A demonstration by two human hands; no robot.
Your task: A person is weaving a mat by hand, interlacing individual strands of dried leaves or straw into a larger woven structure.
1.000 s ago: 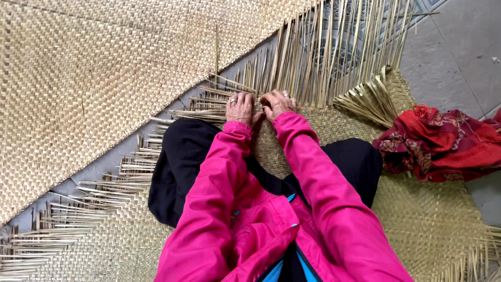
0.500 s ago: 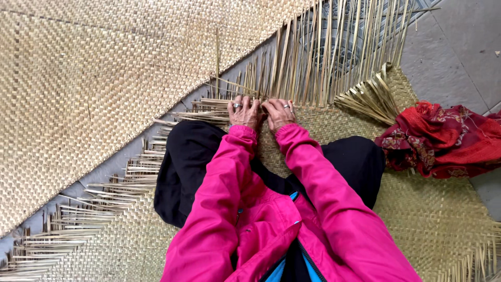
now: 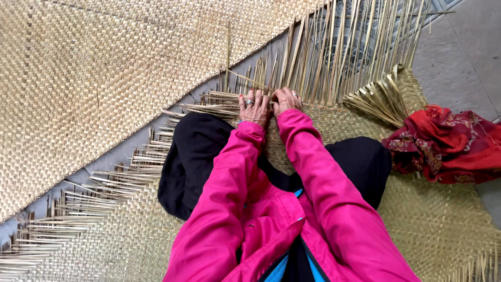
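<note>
At 12 o'clock of the knees, left hand (image 3: 254, 108) and right hand (image 3: 286, 100) lie side by side, fingers pressed down on loose straw strips (image 3: 313, 68) fringing the half-woven mat (image 3: 438, 230).

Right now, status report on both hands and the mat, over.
Left hand and right hand side by side, pressed on loose straw strips at unfinished mat edge. Grip unclear. Red cloth lies right, apart.

Grey concrete floor (image 3: 459, 57), red patterned cloth (image 3: 443, 143) lying right.
</note>
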